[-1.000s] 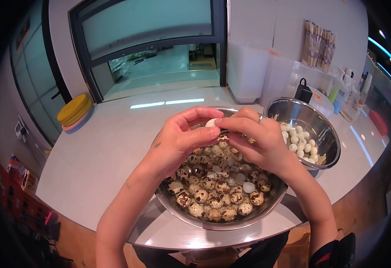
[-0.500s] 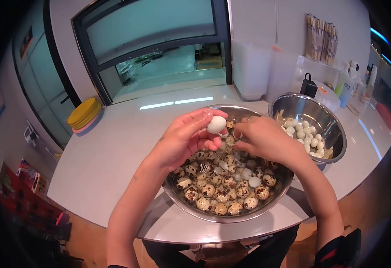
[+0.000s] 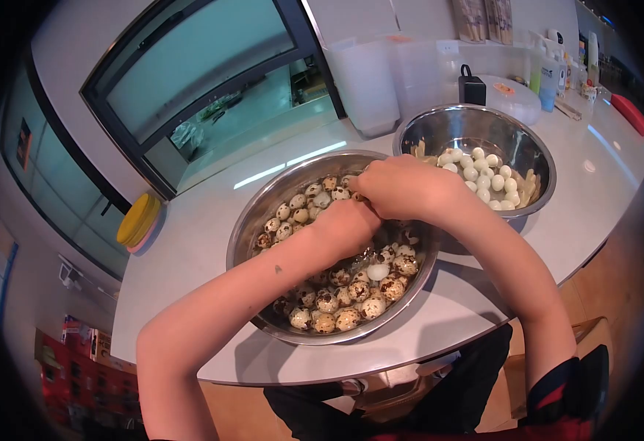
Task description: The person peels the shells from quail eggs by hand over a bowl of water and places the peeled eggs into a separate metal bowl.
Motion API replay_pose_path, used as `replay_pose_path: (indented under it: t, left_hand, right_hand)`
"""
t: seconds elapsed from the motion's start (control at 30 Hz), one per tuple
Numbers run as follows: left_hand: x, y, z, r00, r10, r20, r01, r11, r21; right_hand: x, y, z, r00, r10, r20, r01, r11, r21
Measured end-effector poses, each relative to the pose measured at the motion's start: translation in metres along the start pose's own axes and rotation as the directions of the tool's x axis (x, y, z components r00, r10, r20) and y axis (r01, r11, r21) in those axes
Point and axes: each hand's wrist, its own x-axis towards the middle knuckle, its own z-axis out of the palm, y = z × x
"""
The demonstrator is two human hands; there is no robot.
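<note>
from my end: left hand and right hand bunch together over the near bowl, backs up, fingers curled down and hidden; can't tell if they're wide, narrow or holding an egg. speckled eggs fill this bowl around them; smooth white eggs sit in the far bowl, right side. i judge a light, low grip works best here, nothing squashed, shell bits dropping inside.

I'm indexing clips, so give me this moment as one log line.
left hand: over near bowl, grip hidden; right hand: overlapping left, grip hidden; speckled eggs: near bowl; white eggs: far bowl
</note>
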Motion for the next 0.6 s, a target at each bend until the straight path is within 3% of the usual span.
replay_pose_path:
  t: [0.03, 0.07, 0.1, 0.17, 0.2, 0.23, 0.3, 0.33, 0.4, 0.43, 0.47, 0.53, 0.57, 0.6]
  left_hand:
    - [0.001, 0.001, -0.004, 0.997, -0.042, 0.062, 0.041, 0.999, 0.023]
    - [0.001, 0.004, -0.006, 0.974, -0.146, 0.174, 0.163, 0.983, -0.086]
    - [0.001, -0.002, -0.002, 0.973, -0.150, 0.178, 0.165, 0.983, -0.077]
    - [0.000, -0.025, 0.010, 0.988, 0.112, 0.106, -0.044, 0.861, -0.506]
    - [-0.003, -0.024, -0.004, 0.968, 0.085, 0.236, 0.056, 0.844, -0.534]
    - [-0.009, -0.032, -0.017, 0.946, 0.110, 0.305, 0.164, 0.651, -0.741]
    - [-0.022, -0.044, -0.031, 0.916, -0.002, 0.401, 0.348, 0.501, -0.792]
    - [-0.027, -0.049, -0.031, 0.917, -0.011, 0.400, 0.350, 0.504, -0.789]
    - [-0.036, -0.056, -0.031, 0.977, 0.029, 0.211, 0.210, 0.040, -0.977]
    - [-0.039, -0.058, -0.032, 0.979, 0.024, 0.204, 0.203, 0.041, -0.978]
    - [-0.042, -0.058, -0.032, 0.981, 0.063, 0.186, 0.190, -0.064, -0.980]
    - [-0.044, -0.054, -0.034, 0.982, 0.125, 0.144, 0.171, -0.239, -0.956]
    - [-0.043, -0.050, -0.032, 0.982, 0.125, 0.143, 0.170, -0.242, -0.955]
    - [-0.041, -0.043, -0.028, 0.989, 0.054, 0.139, 0.141, -0.042, -0.989]
  right_hand:
    - [-0.001, 0.000, -0.002, 1.000, -0.001, 0.019, 0.001, 1.000, 0.009]
    - [-0.002, 0.000, -0.005, 0.999, -0.003, 0.038, 0.003, 1.000, 0.017]
    - [-0.002, 0.000, -0.006, 1.000, -0.004, 0.029, 0.004, 1.000, 0.024]
    - [-0.004, -0.002, -0.009, 0.999, -0.043, 0.020, 0.042, 0.996, 0.081]
    - [-0.006, -0.004, -0.011, 0.999, -0.042, 0.017, 0.040, 0.995, 0.088]
    - [-0.009, -0.004, -0.014, 0.999, -0.045, 0.012, 0.043, 0.993, 0.110]
    - [-0.012, -0.003, -0.020, 0.999, -0.048, -0.001, 0.048, 0.991, 0.129]
    - [-0.013, -0.002, -0.021, 0.998, -0.036, -0.060, 0.042, 0.993, 0.114]
    - [-0.014, 0.001, -0.028, 0.991, -0.034, -0.127, 0.045, 0.995, 0.087]
    - [-0.017, 0.004, -0.031, 0.973, -0.036, -0.228, 0.060, 0.993, 0.100]
    - [-0.021, 0.005, -0.033, 0.947, -0.033, -0.320, 0.075, 0.990, 0.120]
    - [-0.029, 0.005, -0.046, 0.946, 0.004, -0.324, 0.050, 0.986, 0.157]
    - [-0.033, 0.005, -0.052, 0.942, 0.041, -0.333, 0.026, 0.981, 0.192]
    - [-0.035, 0.005, -0.055, 0.936, 0.027, -0.350, 0.046, 0.979, 0.200]
